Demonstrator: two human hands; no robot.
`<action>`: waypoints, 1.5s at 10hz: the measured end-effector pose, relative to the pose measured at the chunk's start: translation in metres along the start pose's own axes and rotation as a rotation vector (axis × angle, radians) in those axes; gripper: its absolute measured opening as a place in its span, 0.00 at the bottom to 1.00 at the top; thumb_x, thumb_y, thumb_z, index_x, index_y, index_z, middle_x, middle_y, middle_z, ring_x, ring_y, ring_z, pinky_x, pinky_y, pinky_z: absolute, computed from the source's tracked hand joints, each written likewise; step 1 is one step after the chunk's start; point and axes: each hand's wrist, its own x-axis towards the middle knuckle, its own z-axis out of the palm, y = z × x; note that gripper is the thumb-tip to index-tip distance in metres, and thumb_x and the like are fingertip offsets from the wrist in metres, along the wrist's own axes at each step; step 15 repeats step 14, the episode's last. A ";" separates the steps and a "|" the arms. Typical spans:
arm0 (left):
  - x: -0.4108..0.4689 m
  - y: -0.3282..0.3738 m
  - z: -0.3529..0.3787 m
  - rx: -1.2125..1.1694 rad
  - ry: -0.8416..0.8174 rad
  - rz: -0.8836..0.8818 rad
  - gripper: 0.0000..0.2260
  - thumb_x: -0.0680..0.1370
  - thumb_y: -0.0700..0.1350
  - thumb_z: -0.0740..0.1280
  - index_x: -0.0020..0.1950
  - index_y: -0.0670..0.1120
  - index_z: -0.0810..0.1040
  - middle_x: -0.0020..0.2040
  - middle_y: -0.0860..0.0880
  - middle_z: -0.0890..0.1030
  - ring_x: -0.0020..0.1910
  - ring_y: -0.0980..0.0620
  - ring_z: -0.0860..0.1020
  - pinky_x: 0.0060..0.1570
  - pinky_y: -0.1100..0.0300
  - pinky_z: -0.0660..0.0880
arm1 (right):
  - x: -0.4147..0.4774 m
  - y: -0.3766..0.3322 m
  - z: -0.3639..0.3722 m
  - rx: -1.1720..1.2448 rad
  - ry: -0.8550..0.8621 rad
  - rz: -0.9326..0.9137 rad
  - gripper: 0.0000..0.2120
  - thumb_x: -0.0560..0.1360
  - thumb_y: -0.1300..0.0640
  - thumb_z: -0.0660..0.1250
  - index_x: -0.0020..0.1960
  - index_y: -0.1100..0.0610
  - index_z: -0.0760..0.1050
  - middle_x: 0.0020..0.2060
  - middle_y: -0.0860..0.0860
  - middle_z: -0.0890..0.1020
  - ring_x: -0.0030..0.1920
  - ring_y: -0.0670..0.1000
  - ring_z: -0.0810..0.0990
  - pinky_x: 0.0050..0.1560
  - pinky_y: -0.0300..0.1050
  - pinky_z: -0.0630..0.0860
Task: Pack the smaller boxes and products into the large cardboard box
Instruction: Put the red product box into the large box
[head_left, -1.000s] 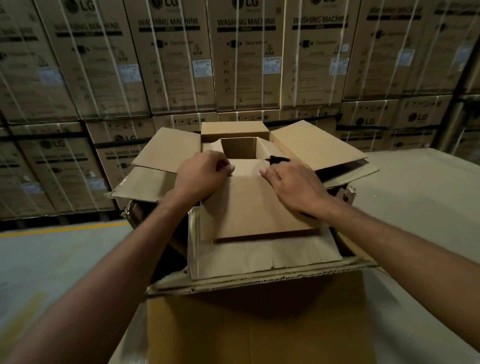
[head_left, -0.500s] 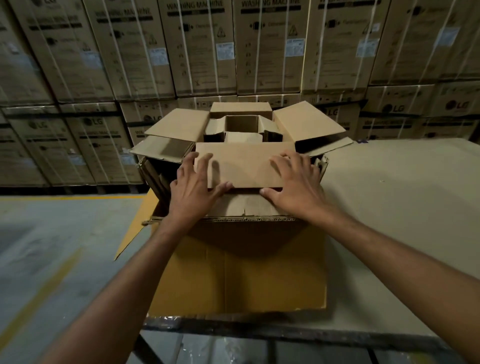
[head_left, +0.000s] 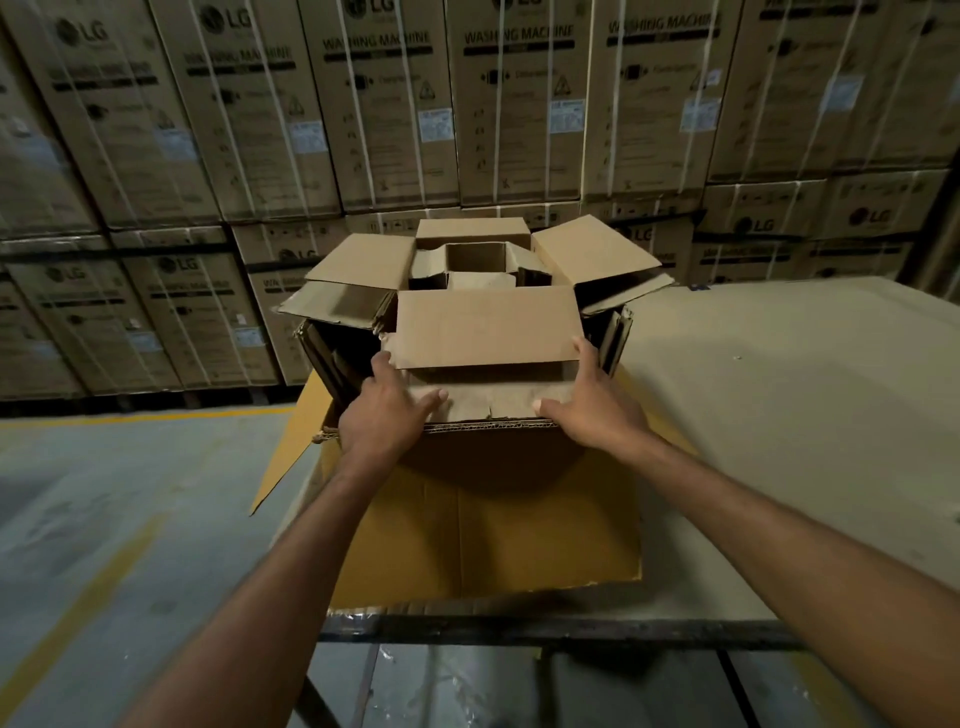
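Task item: the smaller box (head_left: 475, 270) sits down inside the large cardboard box (head_left: 493, 530), and its four flaps spread above the large box's rim.
Location: the large cardboard box stands at the near left corner of the tabletop (head_left: 779, 415).
Left grip (head_left: 387, 410): fingers are extended and the thumb is spread. The fingertips touch the lower left corner of the near flap (head_left: 488, 327). Nothing is clasped.
Right grip (head_left: 592, 410): fingers are extended along the flap's right edge and the thumb lies flat on the paler cardboard below. Nothing is clasped.
Key relation: the near flap lies at 12 o'clock from both grips, between them. Its long axis runs from 9 o'clock to 3 o'clock. Each grip is about equally near its own corner.
Appearance: plain brown corrugated board with worn edges. The near flap lies almost level over the opening. Beyond it, at 12 o'clock, a cardboard insert with a square recess is visible.
Step in hand (judgement): you are probably settling or closing the smaller box. Move both corners together so the flap does not twist.
Surroundings: strapped washing-machine cartons (head_left: 519, 104) are stacked at 12 o'clock.
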 end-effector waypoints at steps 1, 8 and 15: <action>-0.004 0.000 -0.001 0.005 -0.005 0.010 0.41 0.76 0.66 0.68 0.78 0.46 0.55 0.70 0.40 0.73 0.63 0.40 0.78 0.50 0.47 0.78 | -0.009 -0.002 0.002 -0.033 0.021 -0.006 0.47 0.77 0.35 0.67 0.82 0.45 0.38 0.72 0.56 0.72 0.55 0.58 0.82 0.42 0.49 0.81; -0.011 -0.014 -0.010 -0.392 0.172 0.097 0.31 0.77 0.69 0.62 0.72 0.49 0.72 0.75 0.44 0.67 0.73 0.44 0.67 0.68 0.45 0.69 | -0.024 0.006 0.005 0.347 0.332 -0.129 0.36 0.74 0.57 0.77 0.71 0.49 0.55 0.61 0.54 0.80 0.46 0.48 0.81 0.38 0.37 0.80; -0.034 0.043 -0.014 -0.140 0.407 0.353 0.13 0.80 0.51 0.67 0.64 0.50 0.77 0.64 0.47 0.75 0.65 0.47 0.71 0.60 0.54 0.68 | -0.022 0.036 -0.026 0.117 0.488 -0.105 0.09 0.81 0.47 0.63 0.58 0.50 0.76 0.51 0.47 0.79 0.52 0.47 0.72 0.45 0.45 0.70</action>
